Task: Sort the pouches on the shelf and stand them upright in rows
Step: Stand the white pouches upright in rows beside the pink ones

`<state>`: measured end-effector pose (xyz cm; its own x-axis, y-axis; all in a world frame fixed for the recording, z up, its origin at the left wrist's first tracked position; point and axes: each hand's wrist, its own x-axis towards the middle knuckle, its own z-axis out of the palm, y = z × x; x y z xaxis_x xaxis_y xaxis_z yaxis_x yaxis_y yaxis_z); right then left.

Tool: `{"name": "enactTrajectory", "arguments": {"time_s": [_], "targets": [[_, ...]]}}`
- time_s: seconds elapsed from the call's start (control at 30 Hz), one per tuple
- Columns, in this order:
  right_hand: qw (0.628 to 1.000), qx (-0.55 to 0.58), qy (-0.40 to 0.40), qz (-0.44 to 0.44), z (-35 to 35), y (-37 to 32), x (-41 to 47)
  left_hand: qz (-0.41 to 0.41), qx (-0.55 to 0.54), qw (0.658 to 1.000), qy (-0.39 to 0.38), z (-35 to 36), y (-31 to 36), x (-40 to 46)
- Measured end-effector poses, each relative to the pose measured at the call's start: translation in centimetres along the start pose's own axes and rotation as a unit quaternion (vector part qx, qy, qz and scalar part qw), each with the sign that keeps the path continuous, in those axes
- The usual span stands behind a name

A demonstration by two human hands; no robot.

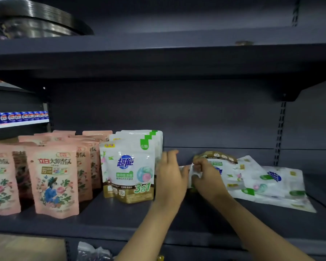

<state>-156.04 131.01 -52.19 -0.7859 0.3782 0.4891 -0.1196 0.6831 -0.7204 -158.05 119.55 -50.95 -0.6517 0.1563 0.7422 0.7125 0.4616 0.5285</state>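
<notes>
Nearest to us, our two bare forearms reach in over the front edge of the dark shelf [105, 221]. Our right hand [208, 178] has its grip closed on the corner of a white pouch [215, 162] with a gold-brown band, lifted partly off the shelf toward the middle. Our left hand [170, 176] is open, fingers straight, beside the row of standing white pouches [129, 170]; we cannot tell whether it touches them.

The front white pouch in that row reads "超能" in blue, "3合1" in green low down, and "6颗" on a green stepped corner; its base is gold. Several more stand upright behind it.

Toward the left edge of the shelf stand rows of pink pouches [55, 179], upright, printed with blue and pink flowers. We read "立白大师香氛" in red and dark letters, with "72" in a small panel below.

Toward the right edge, a loose pile of white pouches [271, 183] lies flat and overlapping, the same blue logo showing on one.
</notes>
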Motion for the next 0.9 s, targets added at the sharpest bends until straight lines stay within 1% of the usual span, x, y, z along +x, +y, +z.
{"name": "enactTrajectory", "arguments": {"time_s": [0.07, 0.1, 0.13, 0.17, 0.2, 0.23, 0.27, 0.37, 0.53, 0.63, 0.7, 0.77, 0.83, 0.87, 0.9], "targets": [[0.996, -0.087, 0.030, -0.011, -1.7, 1.1, 0.2, -0.018, 0.035, 0.996, -0.086, 1.8, 0.4, 0.5], [0.987, -0.155, 0.020, -0.024, -2.5, 1.7, 0.2, -0.029, 0.059, 0.990, -0.128, 2.6, 0.5, 0.6], [0.971, -0.238, -0.017, -0.034, -3.1, 2.3, 0.0, -0.038, 0.082, 0.982, -0.167, 3.3, 0.5, 0.7], [0.944, -0.318, -0.071, -0.044, -3.7, 2.9, -0.3, -0.041, 0.097, 0.975, -0.196, 3.9, 0.4, 0.7], [0.920, -0.371, -0.117, -0.050, -4.0, 3.4, -0.5, -0.042, 0.103, 0.969, -0.221, 4.4, 0.2, 0.6], [0.903, -0.401, -0.145, -0.055, -4.2, 3.8, -0.8, -0.044, 0.104, 0.964, -0.242, 4.8, 0.0, 0.5], [0.895, -0.415, -0.152, -0.061, -4.4, 4.2, -0.9, -0.047, 0.105, 0.959, -0.259, 5.1, -0.2, 0.4], [0.891, -0.426, -0.116, -0.103, -4.3, 4.5, -0.9, -0.048, 0.128, 0.947, -0.291, 5.5, -0.5, 0.1], [0.872, -0.451, 0.008, -0.193, -3.9, 4.7, -0.6, -0.031, 0.122, 0.953, -0.275, 5.2, -0.6, 0.4], [0.882, -0.425, 0.078, -0.189, -4.5, 4.4, -0.1, -0.026, 0.107, 0.962, -0.250, 4.5, -0.6, 1.2], [0.894, -0.380, 0.139, -0.193, -5.2, 4.4, 0.3, -0.010, 0.111, 0.962, -0.248, 4.1, -0.4, 1.8], [0.900, -0.326, 0.211, -0.196, -5.9, 4.4, 0.9, -0.007, 0.093, 0.965, -0.246, 3.8, 0.0, 2.4], [0.933, -0.194, 0.250, -0.170, -7.2, 4.0, 1.5, -0.005, 0.045, 0.974, -0.221, 3.7, 0.6, 3.2], [0.949, -0.125, 0.238, -0.162, -8.1, 3.3, 1.6, -0.003, 0.013, 0.978, -0.209, 3.7, 1.1, 3.7], [0.961, -0.069, 0.206, -0.172, -9.0, 2.7, 1.6, -0.005, -0.025, 0.978, -0.207, 3.6, 1.7, 4.3]]}}
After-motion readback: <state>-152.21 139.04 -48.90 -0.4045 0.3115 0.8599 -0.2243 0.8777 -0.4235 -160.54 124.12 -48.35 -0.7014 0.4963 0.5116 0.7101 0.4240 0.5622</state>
